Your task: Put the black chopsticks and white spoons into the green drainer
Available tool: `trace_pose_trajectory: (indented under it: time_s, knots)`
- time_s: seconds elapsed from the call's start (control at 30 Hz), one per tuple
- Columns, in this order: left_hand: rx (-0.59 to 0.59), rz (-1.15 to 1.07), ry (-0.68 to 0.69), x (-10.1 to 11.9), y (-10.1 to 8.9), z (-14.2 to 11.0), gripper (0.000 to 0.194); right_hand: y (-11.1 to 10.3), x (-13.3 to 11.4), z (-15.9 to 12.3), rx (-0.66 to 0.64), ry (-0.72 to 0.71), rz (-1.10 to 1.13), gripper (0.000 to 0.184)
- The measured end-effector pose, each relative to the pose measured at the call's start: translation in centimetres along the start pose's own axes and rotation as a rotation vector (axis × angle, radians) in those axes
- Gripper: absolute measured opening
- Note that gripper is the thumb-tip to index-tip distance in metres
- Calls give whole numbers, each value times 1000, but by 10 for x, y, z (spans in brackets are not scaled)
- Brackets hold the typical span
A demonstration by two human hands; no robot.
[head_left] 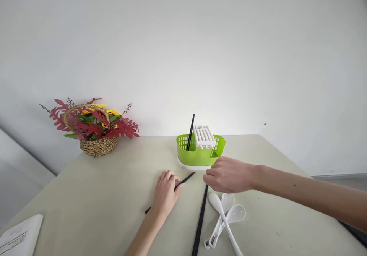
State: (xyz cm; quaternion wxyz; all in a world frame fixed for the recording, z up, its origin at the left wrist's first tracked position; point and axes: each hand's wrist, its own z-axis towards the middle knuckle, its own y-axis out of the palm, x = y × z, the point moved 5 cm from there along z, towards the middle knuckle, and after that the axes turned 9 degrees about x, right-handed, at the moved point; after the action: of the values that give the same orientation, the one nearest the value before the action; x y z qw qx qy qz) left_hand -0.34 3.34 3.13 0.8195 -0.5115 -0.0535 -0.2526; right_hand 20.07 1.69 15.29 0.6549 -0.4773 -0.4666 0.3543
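My left hand [165, 193] is closed around black chopsticks [187, 178], held slantwise low over the table, thumb and index finger pinching them. My right hand [225, 175] is a loose fist, palm down, in front of the green cutlery basket [197, 157]. Its inner fingers are hidden. More black chopsticks [200, 225] run from just under that fist toward me; their far tips are covered, so I cannot tell whether the fist grips them. White spoons [237, 213] lie crossed to their right. In the basket, black chopsticks [190, 132] stand tilted beside a white slotted rack [205, 135].
A wicker basket [99, 147] of artificial red and yellow flowers stands at the back left, near the white wall [183, 49]. A white object with dark slots [21, 235] sits at the table's front left. The pale table [114, 195] ends at a right-hand edge.
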Motion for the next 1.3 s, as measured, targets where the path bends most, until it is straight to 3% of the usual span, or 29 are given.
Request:
trace_pose_trajectory:
  time_s: [0.27,0.37,0.47,0.6,0.73,0.87,1.03,1.13,1.3]
  knots:
    - [60,-18,36,0,3,-1,16,29,-18,-4,-103,-11,52,24]
    - [98,-181,6,5,-2,0,20,42,-23,-8,-174,18,67,23]
    - [89,-473,-108,15,-10,2,24,43,-22,-9,-231,122,115,22]
    - [66,-800,-265,28,-22,3,30,18,-12,-3,-122,424,361,19]
    - [91,-950,-318,36,-33,4,35,-17,-1,10,68,705,644,34]
    - [29,-1041,-346,37,-31,4,43,-44,1,29,233,671,814,32]
    - [-23,-1163,-363,36,-25,5,44,-56,3,36,318,563,734,37]
    - [-82,-1195,-362,36,-17,2,44,-59,3,32,318,539,752,37]
    - [-245,-1221,-344,45,-3,-6,45,-60,5,24,273,635,810,37]
